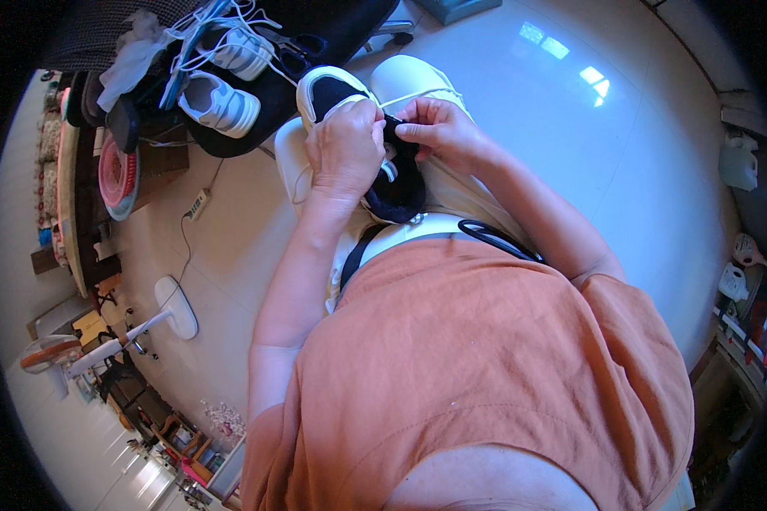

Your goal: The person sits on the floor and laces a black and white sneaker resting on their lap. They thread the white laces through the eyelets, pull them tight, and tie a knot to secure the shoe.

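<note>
A black-and-white shoe point(397, 197) lies across my lap, its white-rimmed toe pointing away from me and its dark collar close to my waist. My left hand point(348, 147) is closed over the shoe's left upper side and hides much of its middle. Opposite it, my right hand point(444, 134) pinches the black edge near the lace opening with thumb and forefinger. Whether a lace end sits between those fingertips is hidden. A white shoelace point(399, 97) stretches past the right knuckles over my thigh. A pale tab shows inside the shoe, below my left fingers.
On a black seat point(220, 147) at upper left stand two small white-and-grey shoes point(227, 105). Tangled white laces point(188, 41), black-handled scissors point(294, 54) and crumpled clear plastic point(131, 61) lie about them. A pink basket point(116, 169), power strip point(198, 203) and white standing fan point(176, 306) are left.
</note>
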### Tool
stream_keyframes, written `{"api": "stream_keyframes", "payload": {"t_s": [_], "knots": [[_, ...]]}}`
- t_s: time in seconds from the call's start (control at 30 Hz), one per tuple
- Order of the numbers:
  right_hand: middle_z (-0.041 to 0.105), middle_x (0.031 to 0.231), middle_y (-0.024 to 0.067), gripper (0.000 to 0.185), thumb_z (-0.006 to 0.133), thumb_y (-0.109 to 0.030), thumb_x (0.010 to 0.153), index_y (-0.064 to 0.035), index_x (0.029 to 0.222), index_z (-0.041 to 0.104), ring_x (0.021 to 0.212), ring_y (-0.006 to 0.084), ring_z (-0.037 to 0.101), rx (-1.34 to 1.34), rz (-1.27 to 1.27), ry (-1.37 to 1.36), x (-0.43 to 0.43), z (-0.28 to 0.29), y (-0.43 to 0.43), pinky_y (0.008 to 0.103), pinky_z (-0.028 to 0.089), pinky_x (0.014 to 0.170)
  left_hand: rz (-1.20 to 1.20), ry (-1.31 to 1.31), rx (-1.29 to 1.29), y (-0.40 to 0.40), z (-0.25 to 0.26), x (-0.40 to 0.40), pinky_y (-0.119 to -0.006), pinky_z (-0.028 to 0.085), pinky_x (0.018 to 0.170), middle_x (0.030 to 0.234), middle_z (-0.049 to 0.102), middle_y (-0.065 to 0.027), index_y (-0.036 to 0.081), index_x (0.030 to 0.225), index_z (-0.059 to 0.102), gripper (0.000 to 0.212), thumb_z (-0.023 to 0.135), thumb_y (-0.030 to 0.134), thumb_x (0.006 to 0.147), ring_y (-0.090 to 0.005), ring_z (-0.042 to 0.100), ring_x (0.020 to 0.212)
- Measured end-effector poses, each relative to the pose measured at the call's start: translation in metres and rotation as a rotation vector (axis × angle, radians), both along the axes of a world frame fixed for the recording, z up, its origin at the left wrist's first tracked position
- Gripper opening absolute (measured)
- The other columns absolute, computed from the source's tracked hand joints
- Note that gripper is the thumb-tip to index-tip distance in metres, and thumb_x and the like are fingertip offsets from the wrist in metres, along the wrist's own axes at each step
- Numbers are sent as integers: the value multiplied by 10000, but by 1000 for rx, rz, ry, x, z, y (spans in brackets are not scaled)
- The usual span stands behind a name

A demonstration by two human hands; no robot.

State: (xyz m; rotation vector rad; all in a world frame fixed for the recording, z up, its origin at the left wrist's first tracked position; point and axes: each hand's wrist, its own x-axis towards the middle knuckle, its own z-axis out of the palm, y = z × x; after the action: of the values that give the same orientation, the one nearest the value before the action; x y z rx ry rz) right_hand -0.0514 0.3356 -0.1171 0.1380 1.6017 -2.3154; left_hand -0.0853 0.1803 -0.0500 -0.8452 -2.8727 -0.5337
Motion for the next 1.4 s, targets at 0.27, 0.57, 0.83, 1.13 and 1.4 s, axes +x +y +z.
{"api": "stream_keyframes", "payload": {"t_s": [0.27,0.57,0.83,1.13,1.4], "knots": [[582,734,38,168,540,-184,917,-54,990,616,591,84,578,311,22,74,-11,8,-6,212,515,540,100,-122,135,-4,-17,3,-443,470,616,712,622,-130,95,785,556,40,592,101,800,-329,618,707],[597,776,33,117,513,-132,908,-50,925,595,637,71,542,626,-28,338,-28,-2,-13,220,472,542,91,-80,189,-8,-24,-2,-387,461,612,720,622,-92,85,794,550,103,645,108,764,-274,617,697],[607,821,43,133,487,-202,921,-87,855,470,645,121,534,-103,-378,13,-18,9,9,265,444,551,64,194,425,-41,-4,23,-370,433,783,895,534,-97,51,809,526,289,739,185,667,-256,517,916],[406,628,-10,136,454,-151,934,-105,807,434,527,96,378,-217,-732,183,5,-10,211,255,364,497,181,-72,259,-39,-24,51,-363,478,644,876,517,-82,83,927,480,403,756,210,663,-261,565,770],[550,686,50,202,536,-269,845,-75,894,560,625,173,550,997,-575,-228,15,-69,235,325,447,528,236,-154,448,-41,-34,51,-254,487,632,837,533,-62,39,1060,460,380,635,36,722,-131,549,692]]}}
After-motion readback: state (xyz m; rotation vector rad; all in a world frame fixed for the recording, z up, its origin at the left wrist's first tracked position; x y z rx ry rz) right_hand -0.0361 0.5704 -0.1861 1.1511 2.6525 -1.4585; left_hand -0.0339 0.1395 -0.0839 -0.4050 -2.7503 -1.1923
